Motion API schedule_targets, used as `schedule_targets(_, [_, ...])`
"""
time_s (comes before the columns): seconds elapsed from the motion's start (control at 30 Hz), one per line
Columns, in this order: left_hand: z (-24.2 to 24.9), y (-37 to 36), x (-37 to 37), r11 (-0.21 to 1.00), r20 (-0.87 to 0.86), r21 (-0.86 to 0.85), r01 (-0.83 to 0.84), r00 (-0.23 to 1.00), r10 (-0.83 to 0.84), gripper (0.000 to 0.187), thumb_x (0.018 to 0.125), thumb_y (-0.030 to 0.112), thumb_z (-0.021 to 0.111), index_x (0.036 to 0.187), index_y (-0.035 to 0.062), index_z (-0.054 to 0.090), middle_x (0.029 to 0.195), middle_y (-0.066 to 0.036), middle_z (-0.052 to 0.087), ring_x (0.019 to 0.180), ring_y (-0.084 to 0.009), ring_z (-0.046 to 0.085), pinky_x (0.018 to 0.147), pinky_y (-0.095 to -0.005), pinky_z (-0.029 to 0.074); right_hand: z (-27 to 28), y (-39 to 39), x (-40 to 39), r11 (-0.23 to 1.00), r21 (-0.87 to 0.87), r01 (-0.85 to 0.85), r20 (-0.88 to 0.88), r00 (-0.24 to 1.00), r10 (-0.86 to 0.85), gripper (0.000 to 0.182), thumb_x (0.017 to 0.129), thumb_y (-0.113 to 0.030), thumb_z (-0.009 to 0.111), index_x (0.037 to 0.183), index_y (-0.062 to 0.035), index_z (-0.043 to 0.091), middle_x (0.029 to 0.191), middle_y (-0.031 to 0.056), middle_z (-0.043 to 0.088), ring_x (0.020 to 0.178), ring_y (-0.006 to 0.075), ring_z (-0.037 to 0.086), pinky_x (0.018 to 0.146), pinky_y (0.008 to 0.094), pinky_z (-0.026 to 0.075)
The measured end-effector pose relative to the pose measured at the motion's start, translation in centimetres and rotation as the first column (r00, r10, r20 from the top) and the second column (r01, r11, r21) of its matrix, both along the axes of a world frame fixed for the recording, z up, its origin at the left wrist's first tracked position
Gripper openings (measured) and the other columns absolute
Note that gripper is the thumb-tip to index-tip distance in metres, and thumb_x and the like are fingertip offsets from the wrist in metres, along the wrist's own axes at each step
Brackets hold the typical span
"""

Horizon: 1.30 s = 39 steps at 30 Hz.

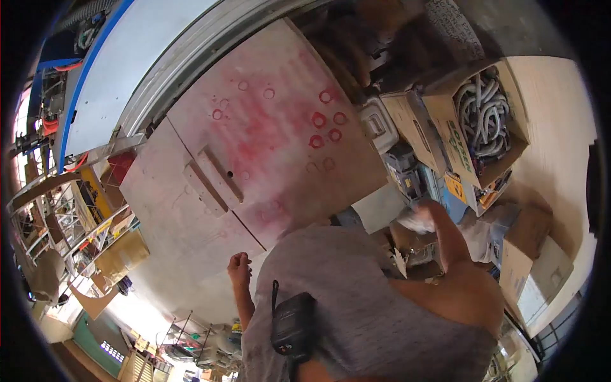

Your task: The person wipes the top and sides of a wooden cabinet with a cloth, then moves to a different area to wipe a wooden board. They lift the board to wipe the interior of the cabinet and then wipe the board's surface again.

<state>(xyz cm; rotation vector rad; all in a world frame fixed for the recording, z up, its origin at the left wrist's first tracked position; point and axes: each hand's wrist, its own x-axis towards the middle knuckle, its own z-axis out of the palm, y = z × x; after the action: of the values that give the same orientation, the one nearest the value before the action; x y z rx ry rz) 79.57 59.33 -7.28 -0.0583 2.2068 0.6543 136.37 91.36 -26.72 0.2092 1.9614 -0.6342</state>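
Carton (443, 118) with unreadable green lettering (461, 146), left hand (239, 267) loosely curled, contents unclear, right hand (429, 215) closed on blurred whitish bundle (414, 221)

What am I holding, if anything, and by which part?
Your right hand seems to hold a whitish thing, too blurred to name or to tell which part is gripped. Your left hand shows nothing held.

Seen from the wearer's head, facing forward and steeply down: over a grey shirt (356, 280) close below the lens, onto a stained board (286, 153) farther off. Bowed by wide optics, from white panel (127, 57) at upper left to cardboard box (449, 127) at right.
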Motion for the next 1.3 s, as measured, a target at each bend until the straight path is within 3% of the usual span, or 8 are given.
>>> schedule_targets(0.07, [-0.7,-0.2,0.1,0.996,0.022,-0.012,0.090,0.996,-0.090,0.023,0.086,0.025,0.059,0.094,0.0036,0.060,0.071,-0.005,0.062,0.050,-0.0090,0.050,0.044,-0.0235,0.042,7.7,-1.7,1.9,0.643,0.466,0.607,0.124,0.675,-0.727,0.033,0.079,-0.027,0.056,0.098,-0.0001,0.061,0.090,0.0234,0.063,0.081,0.0378,0.062,0.072,0.0452,0.048])
schedule_targets(0.17, [-0.7,-0.7,0.2,0.993,0.003,0.021,0.117,0.993,-0.117,0.025,0.086,0.026,0.060,0.094,0.0030,0.060,0.072,-0.006,0.063,0.050,-0.0095,0.051,0.044,-0.0242,0.042,9.0,1.4,-3.7,0.155,0.435,0.887,-0.411,0.348,-0.843,0.030,0.083,-0.027,0.055,0.098,-0.0016,0.058,0.088,0.0229,0.063,0.084,0.0411,0.060,0.072,0.0480,0.047])
schedule_targets(0.57, [-0.3,-7.6,4.3,0.961,-0.044,-0.040,-0.273,0.961,0.272,0.021,0.086,0.023,0.060,0.091,0.0030,0.059,0.069,-0.007,0.061,0.046,-0.0095,0.050,0.039,-0.0236,0.041,4.4,27.9,-49.0,-0.040,-0.015,0.999,-0.884,-0.032,-0.466,0.033,0.083,-0.027,0.053,0.104,-0.0024,0.057,0.094,0.0244,0.063,0.086,0.0405,0.061,0.075,0.0465,0.048])
schedule_targets(0.73, [0.1,-11.2,10.5,0.874,-0.067,-0.166,-0.456,0.890,0.452,0.025,0.083,0.026,0.063,0.091,0.0031,0.060,0.069,-0.008,0.063,0.049,-0.0115,0.054,0.041,-0.0249,0.043,-1.3,30.7,-58.8,-0.028,-0.127,0.991,-0.899,-0.127,-0.420,0.044,0.079,-0.030,0.058,0.114,-0.0018,0.055,0.101,0.0213,0.063,0.091,0.0361,0.061,0.080,0.0430,0.048])
schedule_targets(0.83, [-3.8,-14.3,13.9,0.947,-0.066,-0.151,-0.283,0.959,0.276,0.024,0.083,0.026,0.063,0.090,0.0024,0.061,0.069,-0.008,0.064,0.049,-0.0117,0.054,0.045,-0.0258,0.045,-0.1,22.6,-65.0,0.346,-0.070,0.936,-0.997,-0.061,-0.036,0.040,0.078,-0.018,0.059,0.114,-0.0005,0.056,0.102,0.0155,0.062,0.104,0.0287,0.056,0.094,0.0417,0.040])
schedule_targets(0.97, [-4.3,-11.3,13.6,0.961,-0.058,-0.108,-0.256,0.966,0.251,0.024,0.084,0.026,0.062,0.090,0.0029,0.062,0.069,-0.007,0.064,0.050,-0.0115,0.054,0.046,-0.0259,0.046,11.5,7.6,-71.1,0.933,0.023,0.358,-0.796,0.572,-0.199,0.047,0.073,-0.009,0.059,0.119,-0.0169,0.056,0.122,0.0142,0.054,0.119,0.0334,0.045,0.103,0.0431,0.034])
schedule_targets(1.03, [-1.8,-6.9,10.6,0.907,-0.010,-0.100,-0.410,0.912,0.411,0.023,0.085,0.027,0.061,0.090,0.0045,0.062,0.069,-0.006,0.064,0.048,-0.0109,0.053,0.042,-0.0260,0.044,4.5,3.6,-74.0,0.937,-0.286,0.200,-0.944,0.109,-0.311,0.048,0.073,-0.007,0.060,0.119,-0.0206,0.057,0.124,0.0153,0.052,0.120,0.0334,0.045,0.102,0.0416,0.035])
schedule_targets(1.3, [0.1,-7.9,10.2,0.831,-0.089,-0.055,-0.554,0.831,0.549,0.025,0.085,0.027,0.060,0.093,0.0022,0.061,0.071,-0.007,0.063,0.049,-0.0100,0.052,0.041,-0.0245,0.042,-2.2,22.5,-68.9,0.705,0.050,0.707,-0.980,0.172,-0.103,0.025,0.086,-0.025,0.052,0.097,-0.0075,0.065,0.083,0.0146,0.066,0.074,0.0315,0.063,0.065,0.0485,0.048])
